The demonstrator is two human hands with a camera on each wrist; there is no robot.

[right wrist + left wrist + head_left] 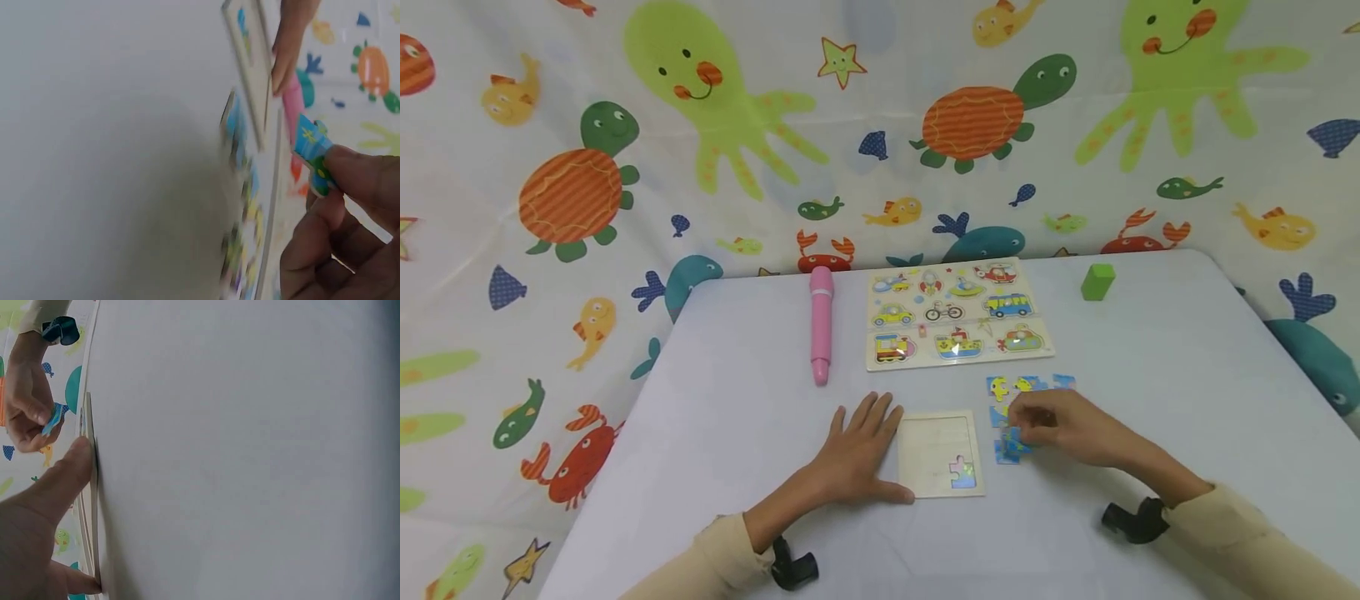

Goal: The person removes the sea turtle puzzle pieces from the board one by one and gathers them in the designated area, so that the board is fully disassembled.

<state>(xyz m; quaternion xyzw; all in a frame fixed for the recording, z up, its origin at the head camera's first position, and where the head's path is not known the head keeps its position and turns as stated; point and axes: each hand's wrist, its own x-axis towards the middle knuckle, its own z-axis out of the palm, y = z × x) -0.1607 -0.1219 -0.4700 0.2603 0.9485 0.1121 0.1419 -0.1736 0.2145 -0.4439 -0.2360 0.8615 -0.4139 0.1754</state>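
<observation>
Between thumb and fingertips, my right hand pinches a blue and green jigsaw piece, held above several loose jigsaw pieces on the table. To the left of those lies a shallow square wooden puzzle tray. One jigsaw piece with blue and pink on it sits in the tray's lower right corner. My left hand is spread flat at the tray's left side, its thumb at the lower left corner. In the left wrist view the thumb touches the tray's edge.
A wooden vehicle puzzle board lies behind the tray. Left of it is a pink pen-shaped stick, and a green block stands at the back right. A white cloth covers the table; a printed sea-animal curtain hangs behind.
</observation>
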